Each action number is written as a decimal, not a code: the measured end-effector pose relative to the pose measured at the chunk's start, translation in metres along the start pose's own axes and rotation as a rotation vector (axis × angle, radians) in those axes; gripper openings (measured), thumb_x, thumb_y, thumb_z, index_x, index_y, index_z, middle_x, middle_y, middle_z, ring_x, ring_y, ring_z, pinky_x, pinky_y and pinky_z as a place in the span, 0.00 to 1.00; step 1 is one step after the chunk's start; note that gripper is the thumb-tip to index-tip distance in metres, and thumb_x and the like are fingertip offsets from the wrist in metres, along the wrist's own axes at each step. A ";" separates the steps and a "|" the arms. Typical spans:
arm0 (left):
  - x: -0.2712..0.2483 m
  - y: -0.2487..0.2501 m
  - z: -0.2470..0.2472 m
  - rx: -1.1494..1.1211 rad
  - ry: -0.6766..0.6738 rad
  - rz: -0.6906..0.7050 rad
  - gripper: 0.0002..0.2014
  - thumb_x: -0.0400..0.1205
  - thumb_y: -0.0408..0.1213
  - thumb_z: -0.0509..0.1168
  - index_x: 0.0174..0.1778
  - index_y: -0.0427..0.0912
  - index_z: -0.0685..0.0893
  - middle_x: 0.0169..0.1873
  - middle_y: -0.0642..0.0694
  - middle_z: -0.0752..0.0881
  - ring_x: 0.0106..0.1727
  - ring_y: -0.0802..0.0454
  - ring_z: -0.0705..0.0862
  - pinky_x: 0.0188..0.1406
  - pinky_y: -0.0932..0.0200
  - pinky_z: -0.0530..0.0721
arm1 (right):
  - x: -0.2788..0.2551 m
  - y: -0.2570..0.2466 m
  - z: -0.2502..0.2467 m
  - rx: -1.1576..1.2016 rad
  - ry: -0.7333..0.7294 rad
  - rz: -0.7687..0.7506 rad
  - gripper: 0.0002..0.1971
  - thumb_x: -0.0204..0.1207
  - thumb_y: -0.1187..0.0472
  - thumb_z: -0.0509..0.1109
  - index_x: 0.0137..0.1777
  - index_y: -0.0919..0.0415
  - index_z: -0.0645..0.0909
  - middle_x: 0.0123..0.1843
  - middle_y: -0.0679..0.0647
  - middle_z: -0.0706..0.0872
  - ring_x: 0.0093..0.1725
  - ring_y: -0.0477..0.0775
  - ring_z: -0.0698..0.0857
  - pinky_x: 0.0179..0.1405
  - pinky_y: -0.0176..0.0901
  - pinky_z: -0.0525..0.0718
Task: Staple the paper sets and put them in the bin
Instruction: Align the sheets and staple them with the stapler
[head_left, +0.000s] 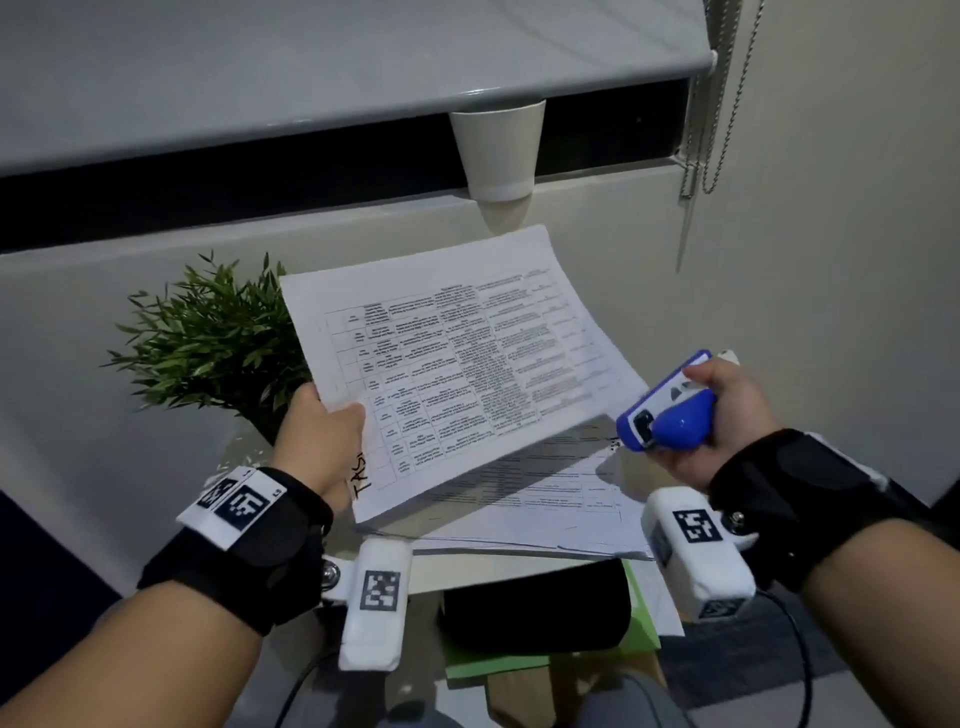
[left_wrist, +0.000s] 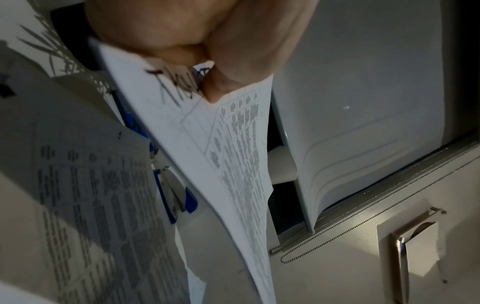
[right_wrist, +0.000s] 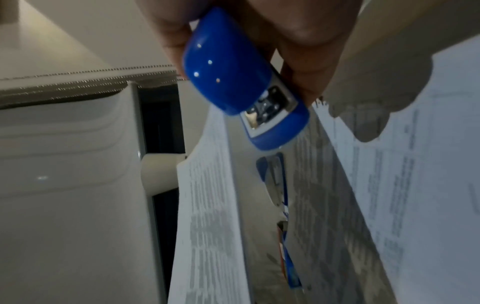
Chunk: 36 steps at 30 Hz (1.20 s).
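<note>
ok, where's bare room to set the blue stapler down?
Pale window sill is bare on both sides of the white tapered cup. Tabletop is crowded: loose printed sheets, green potted plant, black pouch; only a thin strip between sheets and pouch.

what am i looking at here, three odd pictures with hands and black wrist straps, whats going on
No machine here: a person wears three cameras. The big picture comes from the head camera, looking down at both hands. The other two come from the white boxes strapped at each wrist, looking along the fingers. The left hand pinches printed paper by its edge, lifted above more printed pages lying underneath. The right hand grips a blue stapler. A green plant stands at the left, a white cup farther back.
</note>
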<state>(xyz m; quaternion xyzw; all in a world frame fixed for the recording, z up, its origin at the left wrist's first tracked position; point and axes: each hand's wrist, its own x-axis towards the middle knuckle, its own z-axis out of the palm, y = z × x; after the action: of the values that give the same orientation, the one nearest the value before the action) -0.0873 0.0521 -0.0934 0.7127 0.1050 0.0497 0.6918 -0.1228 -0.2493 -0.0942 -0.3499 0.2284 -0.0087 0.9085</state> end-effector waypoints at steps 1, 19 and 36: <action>0.000 -0.001 0.001 -0.016 0.010 -0.008 0.17 0.83 0.25 0.56 0.63 0.46 0.79 0.55 0.47 0.87 0.54 0.45 0.86 0.54 0.37 0.84 | 0.000 0.005 0.001 -0.033 0.019 0.025 0.10 0.78 0.55 0.61 0.38 0.58 0.73 0.28 0.54 0.83 0.27 0.56 0.85 0.45 0.50 0.82; -0.012 -0.032 0.029 0.000 0.014 -0.173 0.20 0.79 0.30 0.62 0.67 0.41 0.69 0.54 0.45 0.82 0.50 0.47 0.82 0.54 0.51 0.81 | 0.004 0.059 0.021 -0.585 -0.272 -0.095 0.06 0.77 0.62 0.69 0.50 0.65 0.78 0.32 0.59 0.83 0.30 0.56 0.82 0.34 0.46 0.83; 0.024 0.093 0.037 1.359 -0.466 0.512 0.43 0.67 0.58 0.75 0.77 0.52 0.66 0.75 0.48 0.71 0.75 0.46 0.69 0.76 0.45 0.65 | -0.011 -0.008 0.057 -1.527 -1.010 0.127 0.10 0.58 0.65 0.76 0.39 0.55 0.81 0.31 0.46 0.87 0.31 0.44 0.86 0.31 0.35 0.82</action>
<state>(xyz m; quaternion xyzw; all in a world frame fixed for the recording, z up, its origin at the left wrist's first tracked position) -0.0487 0.0189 -0.0037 0.9759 -0.2050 -0.0187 0.0720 -0.1074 -0.2177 -0.0472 -0.8042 -0.2332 0.3483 0.4213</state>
